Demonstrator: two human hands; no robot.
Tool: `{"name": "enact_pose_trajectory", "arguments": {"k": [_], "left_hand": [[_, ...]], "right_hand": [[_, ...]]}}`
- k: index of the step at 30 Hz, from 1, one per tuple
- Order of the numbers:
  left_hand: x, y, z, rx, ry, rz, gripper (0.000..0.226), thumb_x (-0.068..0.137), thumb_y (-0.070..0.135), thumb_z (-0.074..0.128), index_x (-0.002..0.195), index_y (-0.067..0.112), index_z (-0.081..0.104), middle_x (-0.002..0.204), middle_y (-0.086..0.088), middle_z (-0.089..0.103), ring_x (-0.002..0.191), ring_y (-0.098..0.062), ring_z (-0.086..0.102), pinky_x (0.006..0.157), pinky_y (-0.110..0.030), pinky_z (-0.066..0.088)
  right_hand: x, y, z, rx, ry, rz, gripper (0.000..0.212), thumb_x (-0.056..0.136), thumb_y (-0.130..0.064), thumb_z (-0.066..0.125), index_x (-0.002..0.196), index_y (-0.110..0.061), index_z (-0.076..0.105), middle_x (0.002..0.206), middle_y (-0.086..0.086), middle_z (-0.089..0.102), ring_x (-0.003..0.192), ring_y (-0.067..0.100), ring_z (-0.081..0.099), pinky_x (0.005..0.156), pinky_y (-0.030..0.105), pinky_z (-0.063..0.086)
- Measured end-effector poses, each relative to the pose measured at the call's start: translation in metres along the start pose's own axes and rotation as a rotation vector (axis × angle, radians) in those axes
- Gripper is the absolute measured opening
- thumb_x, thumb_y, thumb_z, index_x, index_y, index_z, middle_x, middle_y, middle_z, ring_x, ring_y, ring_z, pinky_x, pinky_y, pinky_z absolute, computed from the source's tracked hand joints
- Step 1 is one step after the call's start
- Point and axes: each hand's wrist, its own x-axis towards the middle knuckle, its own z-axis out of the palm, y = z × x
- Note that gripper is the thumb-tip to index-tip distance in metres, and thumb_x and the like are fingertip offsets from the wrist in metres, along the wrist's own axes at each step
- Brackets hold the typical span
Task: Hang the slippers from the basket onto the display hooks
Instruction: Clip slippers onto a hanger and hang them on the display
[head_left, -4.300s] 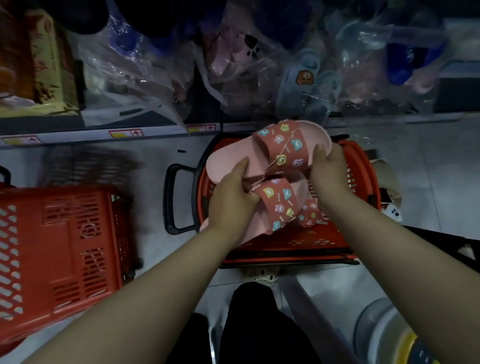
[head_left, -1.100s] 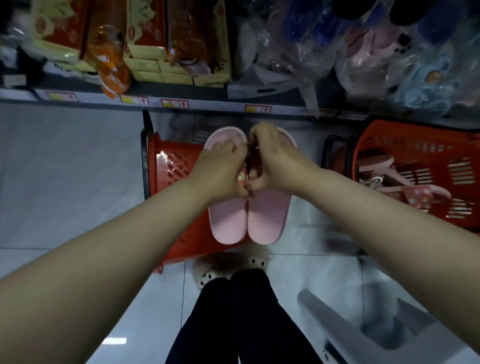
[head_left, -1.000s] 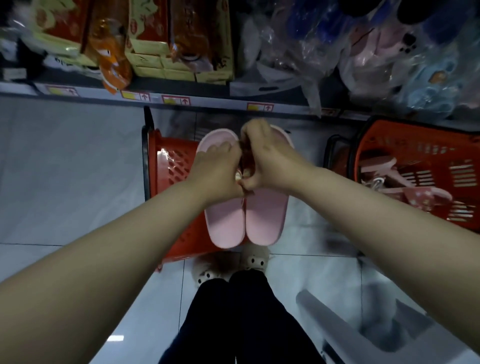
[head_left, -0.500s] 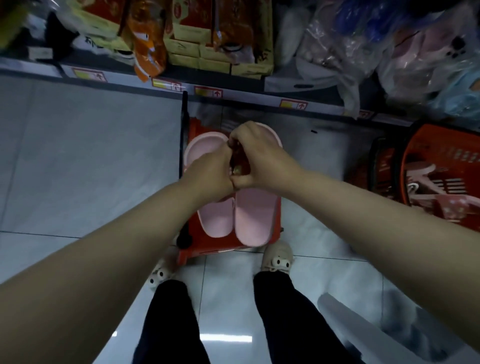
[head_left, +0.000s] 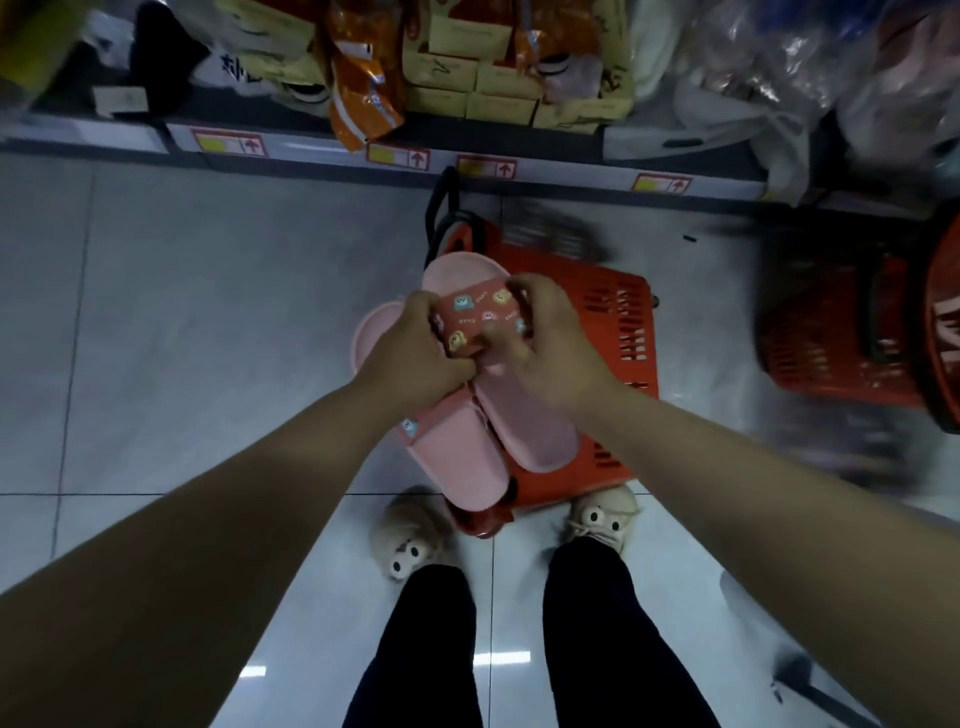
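**Pink pair turned strap-up, no hook reached yet**

Pink slippers (head_left: 530, 431) sit at the centre of the frame. They are held in the air above the red basket (head_left: 618, 332), which stands on the tiled floor just ahead of the person's feet. The left hand (head_left: 415, 358) has its fingers curled over the near side of the patterned strap (head_left: 483, 314). The right hand (head_left: 556, 353) wraps the far side, fingertips pinching the strap's edge. Neither hand is loose.

Half a second ago the two slippers lay level, side by side, with both hands bunched over the middle and the strap hidden. Now the strap faces up with its cartoon print plain to see. The slippers are also staggered: one hangs lower, toward the lower left, and the other overlaps it. The person seems to be working at whatever joins the pair, or finding the part to hang it by, but that spot is hidden under the fingers.

For the task, this pair is out of the basket but not hung. No display hook shows in the frame. Only the shelf edge (head_left: 571, 176) with its price labels runs across the top, and a second basket (head_left: 831, 338) sits at the right.
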Motion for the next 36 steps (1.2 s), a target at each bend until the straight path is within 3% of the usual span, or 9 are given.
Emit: {"name": "enact_pose_trajectory", "arguments": {"k": [3, 8, 11, 14, 19, 22, 26, 29, 36], "left_hand": [[0.012, -0.025, -0.004, 0.029, 0.003, -0.028, 0.064, 0.077, 0.02, 0.069, 0.131, 0.02, 0.034, 0.102, 0.004, 0.053, 0.087, -0.016, 0.054, 0.072, -0.025, 0.038], [0.029, -0.073, -0.014, 0.197, -0.055, -0.074, 0.068, 0.078, 0.025, 0.067, 0.137, 0.024, 0.032, 0.115, 0.0, 0.058, 0.098, -0.023, 0.057, 0.085, -0.034, 0.045], [0.033, -0.088, -0.013, 0.353, -0.083, -0.042, 0.072, 0.08, 0.031, 0.066, 0.142, 0.027, 0.028, 0.128, -0.002, 0.056, 0.108, -0.026, 0.056, 0.089, -0.035, 0.044], [0.042, -0.093, -0.004, 0.352, -0.107, -0.019, 0.071, 0.081, 0.031, 0.065, 0.142, 0.028, 0.027, 0.129, -0.002, 0.056, 0.107, -0.025, 0.056, 0.091, -0.037, 0.046], [0.057, -0.1, 0.012, 0.39, -0.096, 0.0, 0.073, 0.083, 0.033, 0.063, 0.144, 0.028, 0.024, 0.13, -0.001, 0.056, 0.109, -0.025, 0.057, 0.088, -0.034, 0.043], [0.061, -0.098, 0.018, 0.429, -0.094, 0.004, 0.074, 0.084, 0.034, 0.063, 0.146, 0.027, 0.023, 0.131, -0.002, 0.055, 0.111, -0.025, 0.056, 0.087, -0.033, 0.042], [0.062, -0.083, 0.021, 0.37, -0.06, 0.011, 0.075, 0.083, 0.033, 0.063, 0.146, 0.026, 0.023, 0.131, -0.002, 0.056, 0.11, -0.025, 0.056, 0.084, -0.032, 0.041], [0.065, -0.06, 0.022, 0.321, -0.057, 0.011, 0.077, 0.082, 0.03, 0.064, 0.147, 0.027, 0.022, 0.134, -0.001, 0.054, 0.111, -0.024, 0.056, 0.092, -0.034, 0.044], [0.068, 0.019, 0.044, 0.18, -0.133, 0.06, 0.081, 0.079, 0.024, 0.067, 0.148, 0.023, 0.024, 0.142, -0.001, 0.045, 0.124, -0.02, 0.047, 0.102, -0.028, 0.038]], "right_hand": [[-0.001, 0.007, 0.029, 0.184, -0.018, 0.179, 0.047, 0.093, -0.033, 0.053, 0.132, -0.011, 0.038, 0.126, 0.006, 0.051, 0.112, 0.018, 0.051, 0.092, 0.027, 0.04], [0.007, 0.02, 0.072, 0.118, -0.035, 0.273, 0.031, 0.097, -0.013, 0.041, 0.127, -0.013, 0.048, 0.114, 0.011, 0.062, 0.096, 0.021, 0.056, 0.069, 0.021, 0.034], [0.013, 0.036, 0.091, -0.152, 0.032, 0.234, 0.031, 0.087, -0.004, 0.051, 0.117, -0.007, 0.057, 0.113, 0.016, 0.056, 0.107, 0.029, 0.049, 0.082, 0.03, 0.039], [0.019, 0.049, 0.104, -0.421, 0.142, 0.264, 0.04, 0.08, 0.003, 0.057, 0.119, -0.006, 0.053, 0.119, 0.019, 0.046, 0.11, 0.034, 0.041, 0.09, 0.039, 0.04], [0.033, 0.066, 0.115, -0.546, 0.137, 0.379, 0.065, 0.085, -0.003, 0.054, 0.142, -0.012, 0.025, 0.132, 0.018, 0.04, 0.12, 0.034, 0.04, 0.1, 0.042, 0.04], [0.039, 0.073, 0.117, -0.523, 0.083, 0.45, 0.074, 0.087, -0.006, 0.056, 0.147, -0.014, 0.012, 0.132, 0.018, 0.043, 0.118, 0.034, 0.045, 0.1, 0.042, 0.04], [0.041, 0.072, 0.098, -0.386, 0.191, 0.415, 0.072, 0.083, -0.004, 0.061, 0.144, -0.014, 0.023, 0.123, 0.016, 0.053, 0.111, 0.035, 0.052, 0.091, 0.043, 0.044], [0.038, 0.062, 0.06, -0.215, 0.198, 0.374, 0.074, 0.079, -0.003, 0.062, 0.143, -0.017, 0.026, 0.118, 0.013, 0.059, 0.103, 0.033, 0.058, 0.083, 0.038, 0.048], [0.022, 0.076, -0.044, 0.225, 0.302, 0.369, 0.062, 0.08, -0.004, 0.06, 0.136, -0.019, 0.037, 0.111, -0.003, 0.061, 0.097, 0.013, 0.06, 0.083, 0.023, 0.049]]}}
